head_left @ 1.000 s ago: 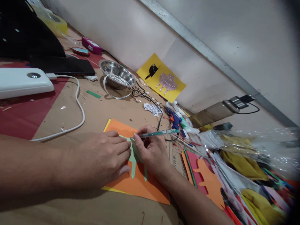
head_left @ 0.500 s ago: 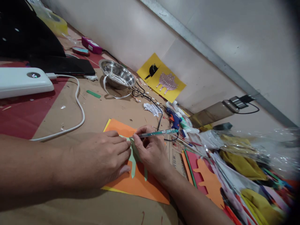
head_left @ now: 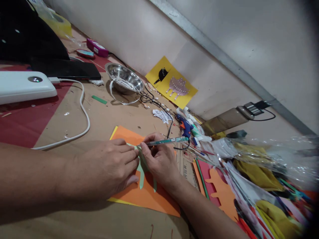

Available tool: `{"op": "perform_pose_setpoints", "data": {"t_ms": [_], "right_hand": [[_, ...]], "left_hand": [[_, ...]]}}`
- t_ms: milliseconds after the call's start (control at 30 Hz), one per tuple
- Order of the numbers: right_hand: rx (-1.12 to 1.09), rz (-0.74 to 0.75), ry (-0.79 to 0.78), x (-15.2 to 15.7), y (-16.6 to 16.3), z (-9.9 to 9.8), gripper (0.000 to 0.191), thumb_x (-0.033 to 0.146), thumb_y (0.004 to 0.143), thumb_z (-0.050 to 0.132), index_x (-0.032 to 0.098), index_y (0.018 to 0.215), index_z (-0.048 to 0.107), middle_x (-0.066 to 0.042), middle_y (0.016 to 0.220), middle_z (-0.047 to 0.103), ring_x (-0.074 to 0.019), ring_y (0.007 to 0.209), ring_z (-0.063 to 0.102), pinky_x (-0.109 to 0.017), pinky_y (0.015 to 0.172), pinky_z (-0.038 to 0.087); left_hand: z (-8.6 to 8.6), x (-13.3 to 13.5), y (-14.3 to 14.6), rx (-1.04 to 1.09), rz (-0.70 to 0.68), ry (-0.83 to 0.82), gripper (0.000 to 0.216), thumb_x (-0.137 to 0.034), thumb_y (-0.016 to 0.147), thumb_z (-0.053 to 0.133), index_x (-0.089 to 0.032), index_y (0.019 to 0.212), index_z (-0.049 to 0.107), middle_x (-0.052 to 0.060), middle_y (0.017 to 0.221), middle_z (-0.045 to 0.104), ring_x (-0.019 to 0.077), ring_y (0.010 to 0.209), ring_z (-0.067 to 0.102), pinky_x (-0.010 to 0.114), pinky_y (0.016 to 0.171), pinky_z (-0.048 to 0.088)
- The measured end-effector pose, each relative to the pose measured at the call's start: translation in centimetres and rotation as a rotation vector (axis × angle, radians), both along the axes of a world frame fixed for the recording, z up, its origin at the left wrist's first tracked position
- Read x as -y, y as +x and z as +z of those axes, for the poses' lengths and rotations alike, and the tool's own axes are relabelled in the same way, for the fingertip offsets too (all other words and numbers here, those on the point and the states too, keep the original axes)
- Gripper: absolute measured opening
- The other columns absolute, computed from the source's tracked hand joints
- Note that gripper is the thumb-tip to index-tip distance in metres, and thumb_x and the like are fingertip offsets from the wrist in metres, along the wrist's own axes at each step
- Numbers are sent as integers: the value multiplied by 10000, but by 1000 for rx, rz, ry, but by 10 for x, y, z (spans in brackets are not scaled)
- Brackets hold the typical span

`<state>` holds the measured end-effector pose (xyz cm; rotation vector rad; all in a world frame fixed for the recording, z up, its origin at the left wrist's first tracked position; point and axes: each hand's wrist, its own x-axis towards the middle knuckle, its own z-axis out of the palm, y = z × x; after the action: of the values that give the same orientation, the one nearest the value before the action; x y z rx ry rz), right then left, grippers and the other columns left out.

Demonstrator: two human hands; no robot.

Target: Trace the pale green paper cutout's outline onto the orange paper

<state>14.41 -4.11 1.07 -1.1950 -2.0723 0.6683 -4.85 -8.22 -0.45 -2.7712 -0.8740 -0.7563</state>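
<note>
A pen (head_left: 170, 140) with a teal barrel is gripped in my right hand (head_left: 160, 161), its tip end hidden by the fingers near a pale green paper cutout (head_left: 141, 172). The cutout lies on a sheet of orange paper (head_left: 161, 204), and a yellow sheet (head_left: 124, 201) shows at the edges beneath. Flat across the orange sheet and the cutout's left side rests my left hand (head_left: 112, 166), fingers stretched out and thumb apart. Both hands cover much of the cutout, so its full outline is hidden.
Beyond the paper are a steel bowl (head_left: 124, 79), a patterned paper cutout (head_left: 161, 116) and a blue glue gun (head_left: 184, 126). A yellow card (head_left: 171, 83) leans on the wall. Coloured papers (head_left: 219, 192) crowd the right; a white power bank (head_left: 25, 88) with a cable is left.
The pen's rear end has shifted very slightly to the left. Both hands and the papers stay in place.
</note>
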Motion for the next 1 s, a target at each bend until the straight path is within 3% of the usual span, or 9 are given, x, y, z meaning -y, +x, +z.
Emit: {"op": "perform_pose_setpoints", "data": {"t_ms": [133, 567, 833, 1000], "right_hand": [[-16, -3, -10, 0, -1, 0, 93, 314, 903, 570, 251, 836, 562, 44, 607, 628, -123, 466, 527, -243, 471, 399], [-51, -7, -36, 0, 1, -2, 92, 311, 905, 587, 246, 844, 565, 51, 611, 621, -112, 460, 524, -233, 446, 367], [-140, -55, 47, -2, 4, 4, 93, 287, 907, 608, 246, 825, 586, 35, 653, 633, -137, 572, 593, -255, 551, 453], [-198, -70, -129, -4, 4, 4, 144, 351, 928, 611, 242, 843, 574, 32, 664, 601, -142, 580, 559, -269, 560, 451]], "left_hand": [[1, -1, 0, -14, -10, -1, 191, -319, 1028, 659, -155, 1050, 754, 53, 900, 790, 231, 822, 697, 384, 794, 498], [4, -2, -1, -26, -7, -27, 182, -324, 1018, 678, -162, 982, 752, 54, 886, 784, 238, 813, 707, 393, 783, 517], [4, 2, 0, 29, 7, -80, 155, -314, 974, 735, -172, 913, 718, 40, 872, 765, 229, 784, 696, 380, 780, 530], [7, 2, -1, -6, -3, -82, 154, -320, 980, 734, -167, 962, 735, 60, 942, 792, 241, 862, 734, 387, 809, 555]]}}
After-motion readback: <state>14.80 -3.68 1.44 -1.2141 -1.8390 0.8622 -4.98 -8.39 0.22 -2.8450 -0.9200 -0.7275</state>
